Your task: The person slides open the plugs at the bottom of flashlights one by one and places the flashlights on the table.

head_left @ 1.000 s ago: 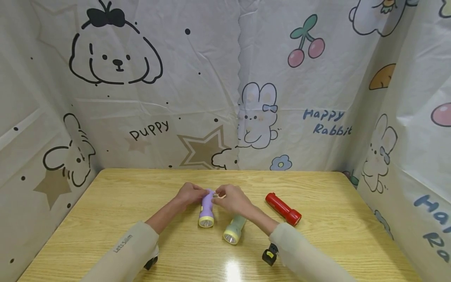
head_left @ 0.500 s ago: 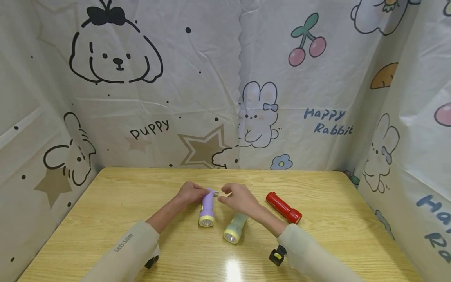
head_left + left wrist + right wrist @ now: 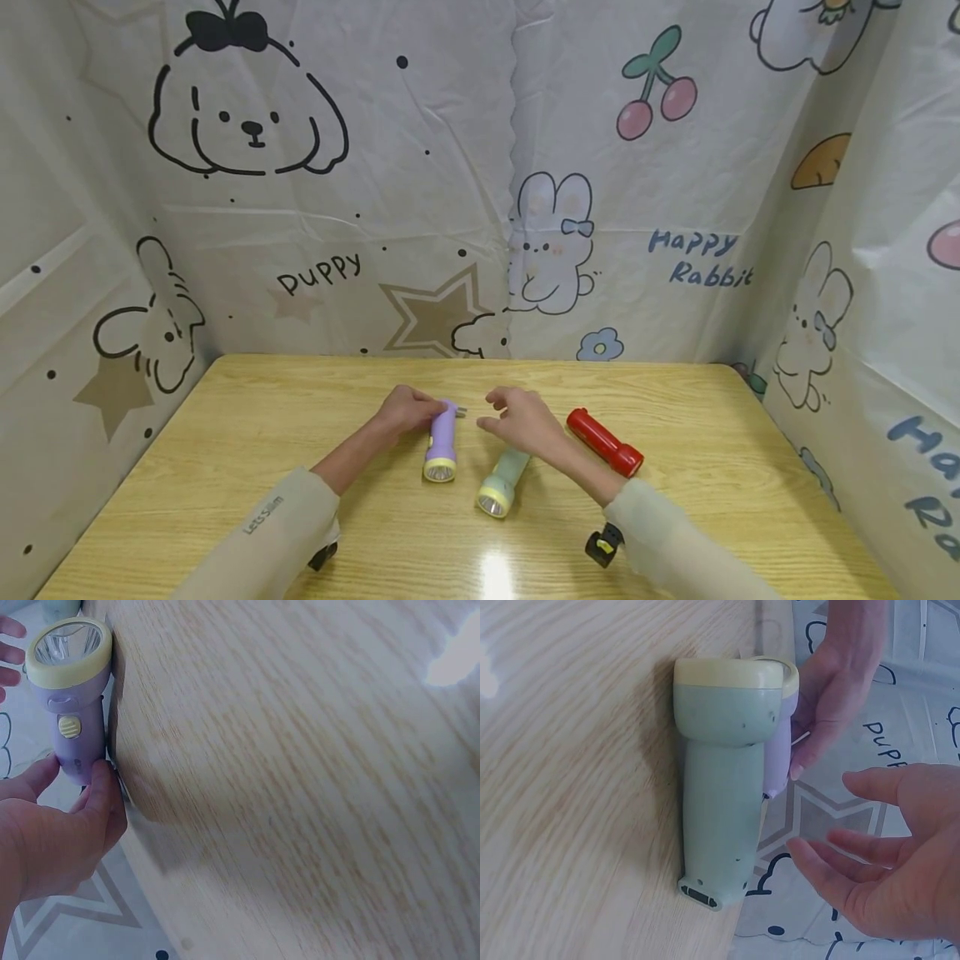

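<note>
A purple flashlight [image 3: 442, 440] with a yellow rim lies on the table, its lamp end toward me. Metal plug prongs [image 3: 461, 412] stick out sideways near its tail. My left hand [image 3: 405, 412] pinches that tail between thumb and fingers, as the left wrist view also shows; a yellow switch [image 3: 70, 726] faces up there. Right of the prongs, my right hand [image 3: 521, 421] hovers with loosely bent fingers spread apart and nothing between them. Below it lies a pale green flashlight [image 3: 504, 483], its tail partly covered by that hand in the head view.
A red flashlight [image 3: 604, 442] lies at an angle to the right of my right hand. The wooden table [image 3: 300, 392] ends at a printed cloth [image 3: 420, 208] hung behind and at both sides. Black wrist cameras hang below both sleeves.
My right hand has drawn away to the right from the purple flashlight's tail, and the plug prongs now show fully. The left hand keeps its hold in the same place.
</note>
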`<state>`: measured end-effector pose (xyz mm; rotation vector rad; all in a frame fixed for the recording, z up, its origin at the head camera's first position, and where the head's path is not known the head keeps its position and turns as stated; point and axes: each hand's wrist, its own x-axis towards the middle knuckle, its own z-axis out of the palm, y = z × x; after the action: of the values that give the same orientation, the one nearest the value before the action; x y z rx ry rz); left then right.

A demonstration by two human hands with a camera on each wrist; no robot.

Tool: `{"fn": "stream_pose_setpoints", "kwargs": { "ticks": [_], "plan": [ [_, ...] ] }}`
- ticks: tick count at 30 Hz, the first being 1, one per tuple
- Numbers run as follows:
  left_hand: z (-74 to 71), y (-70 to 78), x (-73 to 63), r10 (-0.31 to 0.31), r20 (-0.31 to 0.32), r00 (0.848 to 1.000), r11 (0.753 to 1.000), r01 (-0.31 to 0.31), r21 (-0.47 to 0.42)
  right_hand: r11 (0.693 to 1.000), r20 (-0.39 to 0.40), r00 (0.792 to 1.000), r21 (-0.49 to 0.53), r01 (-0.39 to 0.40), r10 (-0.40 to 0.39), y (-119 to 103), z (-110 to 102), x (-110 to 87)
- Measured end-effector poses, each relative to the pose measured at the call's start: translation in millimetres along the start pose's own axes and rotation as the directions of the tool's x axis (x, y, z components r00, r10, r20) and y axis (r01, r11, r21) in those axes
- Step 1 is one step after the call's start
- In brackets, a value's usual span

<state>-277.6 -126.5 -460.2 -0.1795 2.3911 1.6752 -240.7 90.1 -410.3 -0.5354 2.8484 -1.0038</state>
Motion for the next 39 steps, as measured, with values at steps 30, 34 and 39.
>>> {"fn": "stream_pose_setpoints", "kwargs": {
  "ticks": [30, 34, 39],
  "plan": [
    [0.5, 2.1, -2.5, -0.002, -0.003, 1.000, 1.000, 0.002, 0.024, 0.997, -0.055, 0.995, -0.002, -0.082, 0.081, 23, -8, -11.2],
    [0.2, 1.5, -2.6, 0.001, -0.009, 1.000, 0.999, -0.001, 0.035, 0.997, -0.066, 0.995, -0.012, -0.081, 0.080, 26, -9, -14.3],
    [0.3, 1.0, -2.7, 0.007, -0.009, 1.000, 1.000, -0.007, 0.027, 0.994, -0.065, 0.993, -0.028, -0.102, 0.100, 30, -9, -18.1]
  ]
}}
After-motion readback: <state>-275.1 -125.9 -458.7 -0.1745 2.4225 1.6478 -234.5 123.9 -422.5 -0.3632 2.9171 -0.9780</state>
